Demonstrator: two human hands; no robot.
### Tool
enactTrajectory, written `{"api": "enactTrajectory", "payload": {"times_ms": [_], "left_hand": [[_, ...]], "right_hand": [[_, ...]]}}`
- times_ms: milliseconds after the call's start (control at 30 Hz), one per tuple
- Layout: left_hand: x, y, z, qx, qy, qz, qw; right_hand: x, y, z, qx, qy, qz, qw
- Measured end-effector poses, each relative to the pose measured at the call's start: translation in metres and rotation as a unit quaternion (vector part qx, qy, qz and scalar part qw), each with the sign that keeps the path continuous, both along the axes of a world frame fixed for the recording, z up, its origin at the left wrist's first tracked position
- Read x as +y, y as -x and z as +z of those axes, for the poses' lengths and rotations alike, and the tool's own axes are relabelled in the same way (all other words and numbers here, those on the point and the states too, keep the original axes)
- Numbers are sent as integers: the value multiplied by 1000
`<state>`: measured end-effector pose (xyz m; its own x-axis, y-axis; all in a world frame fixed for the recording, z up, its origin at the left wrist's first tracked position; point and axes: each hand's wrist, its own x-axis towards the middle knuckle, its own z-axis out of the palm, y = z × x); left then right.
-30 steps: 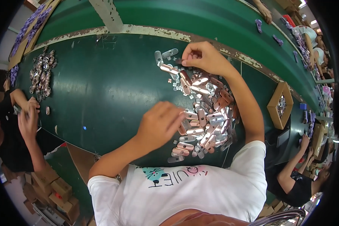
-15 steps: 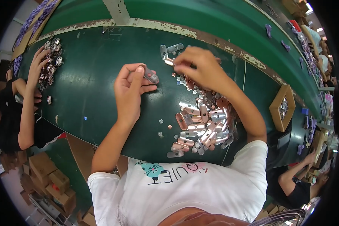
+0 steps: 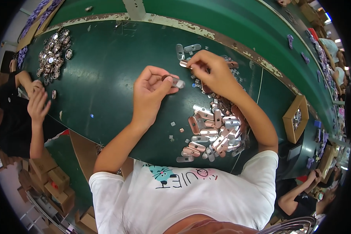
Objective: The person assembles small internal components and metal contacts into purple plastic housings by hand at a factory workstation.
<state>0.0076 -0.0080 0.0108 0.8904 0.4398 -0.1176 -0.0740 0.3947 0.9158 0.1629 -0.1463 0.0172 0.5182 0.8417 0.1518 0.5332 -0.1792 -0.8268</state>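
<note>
My left hand (image 3: 151, 91) pinches a silver oblong metal plate (image 3: 178, 82) between thumb and fingers, over the green tabletop (image 3: 105, 78). Further right, my right hand (image 3: 212, 72) has its fingers drawn together beside a copper-coloured plate (image 3: 184, 63); what they hold, if anything, is hidden. Two silver plates (image 3: 192, 48) lie just beyond those fingertips. Below my right forearm spreads a loose heap of copper and silver oblong plates (image 3: 209, 132), each with a small square hole. Small clear and copper-toned square pieces (image 3: 173, 123) are scattered beside the heap and under my right hand.
A pile of round shiny metal parts (image 3: 50, 58) lies at the left, near a co-worker's hand (image 3: 38, 105). A cardboard box (image 3: 288, 121) of small parts stands at the right. The worn metal table edge (image 3: 175, 25) runs along the back, before a green belt (image 3: 206, 15).
The view has shifted slightly. My left hand has moved a little right with the silver plate, which is now turned differently. The co-worker's hand has come away from the round parts.
</note>
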Motion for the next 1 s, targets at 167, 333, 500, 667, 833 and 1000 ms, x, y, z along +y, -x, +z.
{"api": "enactTrajectory", "payload": {"times_ms": [167,333,500,667,833,1000], "left_hand": [[1,1,-6,-37,48,46,997],[-7,-1,0,22,63,39,997],[-4,0,2,38,43,-9,998],[-12,3,-1,39,-42,-59,997],[-11,3,-2,30,-71,-63,995],[-14,-2,-6,30,-82,-67,994]], "right_hand": [[0,13,16,335,-124,-18,934],[0,29,11,291,-163,5,943],[0,30,7,278,-170,6,945],[3,31,0,188,-178,0,966],[2,29,1,139,-141,30,980],[-3,27,1,44,-130,10,990]]}}
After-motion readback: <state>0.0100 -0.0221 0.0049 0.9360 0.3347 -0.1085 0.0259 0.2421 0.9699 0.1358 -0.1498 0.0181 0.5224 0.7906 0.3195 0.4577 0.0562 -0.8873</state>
